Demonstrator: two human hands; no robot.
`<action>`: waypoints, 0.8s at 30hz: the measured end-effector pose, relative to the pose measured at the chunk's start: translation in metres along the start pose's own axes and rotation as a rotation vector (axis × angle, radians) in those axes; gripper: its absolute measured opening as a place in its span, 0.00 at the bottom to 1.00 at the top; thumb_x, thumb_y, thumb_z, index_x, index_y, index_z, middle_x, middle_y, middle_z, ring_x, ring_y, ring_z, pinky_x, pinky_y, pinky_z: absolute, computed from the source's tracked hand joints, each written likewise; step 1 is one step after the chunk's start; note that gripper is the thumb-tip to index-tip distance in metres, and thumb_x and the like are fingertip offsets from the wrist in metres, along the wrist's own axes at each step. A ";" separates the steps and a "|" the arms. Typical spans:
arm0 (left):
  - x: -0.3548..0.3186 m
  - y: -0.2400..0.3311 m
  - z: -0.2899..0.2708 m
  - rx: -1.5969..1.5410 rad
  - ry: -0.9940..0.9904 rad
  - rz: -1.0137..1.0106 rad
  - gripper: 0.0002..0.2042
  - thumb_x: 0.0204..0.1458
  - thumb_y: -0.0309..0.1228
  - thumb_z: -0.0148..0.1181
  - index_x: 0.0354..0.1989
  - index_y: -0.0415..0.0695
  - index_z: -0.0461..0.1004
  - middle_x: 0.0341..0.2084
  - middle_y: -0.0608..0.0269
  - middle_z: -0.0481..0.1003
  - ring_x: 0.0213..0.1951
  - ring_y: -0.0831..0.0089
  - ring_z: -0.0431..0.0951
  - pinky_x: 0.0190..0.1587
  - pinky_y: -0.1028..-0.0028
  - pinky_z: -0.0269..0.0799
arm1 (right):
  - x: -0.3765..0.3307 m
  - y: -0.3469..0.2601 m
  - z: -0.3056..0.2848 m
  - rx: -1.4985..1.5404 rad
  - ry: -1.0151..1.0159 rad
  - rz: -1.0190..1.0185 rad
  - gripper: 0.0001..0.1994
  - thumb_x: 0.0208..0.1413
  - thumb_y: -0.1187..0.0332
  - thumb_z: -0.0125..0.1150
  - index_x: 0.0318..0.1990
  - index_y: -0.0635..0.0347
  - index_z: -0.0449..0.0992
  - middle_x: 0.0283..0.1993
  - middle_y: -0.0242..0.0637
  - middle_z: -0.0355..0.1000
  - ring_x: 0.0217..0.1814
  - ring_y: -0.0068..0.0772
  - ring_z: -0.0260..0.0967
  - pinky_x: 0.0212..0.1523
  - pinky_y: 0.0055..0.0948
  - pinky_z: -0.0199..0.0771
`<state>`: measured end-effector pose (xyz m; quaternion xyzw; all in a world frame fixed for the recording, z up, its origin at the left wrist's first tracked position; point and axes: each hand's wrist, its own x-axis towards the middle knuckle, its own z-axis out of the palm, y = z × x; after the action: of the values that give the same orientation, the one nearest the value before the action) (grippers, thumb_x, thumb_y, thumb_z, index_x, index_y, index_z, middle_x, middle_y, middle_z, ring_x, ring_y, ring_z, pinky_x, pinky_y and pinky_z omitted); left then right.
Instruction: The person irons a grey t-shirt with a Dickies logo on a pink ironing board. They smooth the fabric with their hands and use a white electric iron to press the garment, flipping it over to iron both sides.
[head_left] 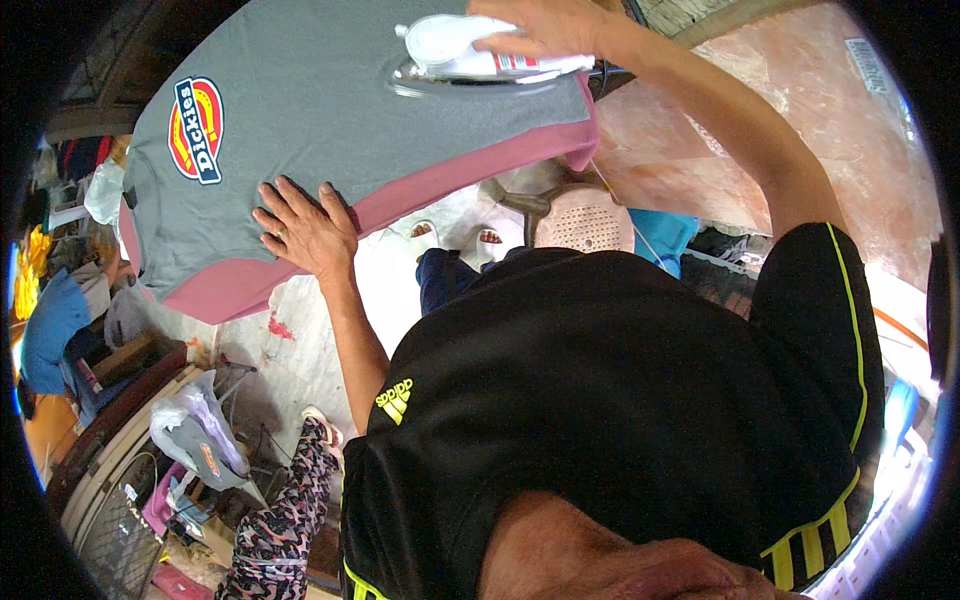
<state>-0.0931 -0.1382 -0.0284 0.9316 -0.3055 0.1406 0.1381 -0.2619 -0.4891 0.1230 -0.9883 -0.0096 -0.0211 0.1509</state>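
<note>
I am gripping the white iron [480, 55] in my right hand [540, 25] while my left hand [305, 230], fingers spread, is pinning the grey shirt [330, 110], so lingering risks a scorch.

The white plastic clothes iron [480, 55] is half covered by the right hand [545, 25], whose knuckles the top edge cuts off. The pink padded ironing board [300, 265] lies mostly under the grey cotton T-shirt [330, 110]. The left hand [305, 230] hides its own palm.
</note>
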 end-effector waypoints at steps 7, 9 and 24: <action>-0.002 0.003 -0.006 0.021 -0.011 -0.005 0.35 0.60 0.53 0.43 0.70 0.40 0.58 0.72 0.44 0.50 0.71 0.34 0.46 0.68 0.38 0.38 | -0.062 -0.045 0.033 0.094 0.027 -0.111 0.16 0.58 0.52 0.61 0.45 0.51 0.71 0.29 0.47 0.75 0.31 0.54 0.75 0.31 0.51 0.73; 0.002 0.007 -0.008 -0.005 -0.012 -0.015 0.35 0.59 0.52 0.45 0.69 0.40 0.59 0.72 0.44 0.51 0.71 0.35 0.46 0.68 0.38 0.38 | -0.055 -0.041 0.031 0.064 0.057 -0.102 0.16 0.59 0.52 0.60 0.46 0.51 0.71 0.30 0.48 0.76 0.31 0.55 0.75 0.32 0.51 0.74; 0.003 0.008 -0.018 0.015 -0.097 -0.046 0.35 0.60 0.51 0.42 0.71 0.40 0.55 0.73 0.48 0.47 0.73 0.39 0.41 0.70 0.41 0.33 | 0.176 0.086 -0.044 0.151 0.429 0.316 0.17 0.62 0.58 0.54 0.47 0.64 0.74 0.29 0.55 0.76 0.29 0.54 0.77 0.34 0.49 0.76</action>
<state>-0.0987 -0.1400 -0.0088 0.9451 -0.2892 0.0944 0.1194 -0.0853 -0.5822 0.1477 -0.9363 0.1756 -0.2054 0.2244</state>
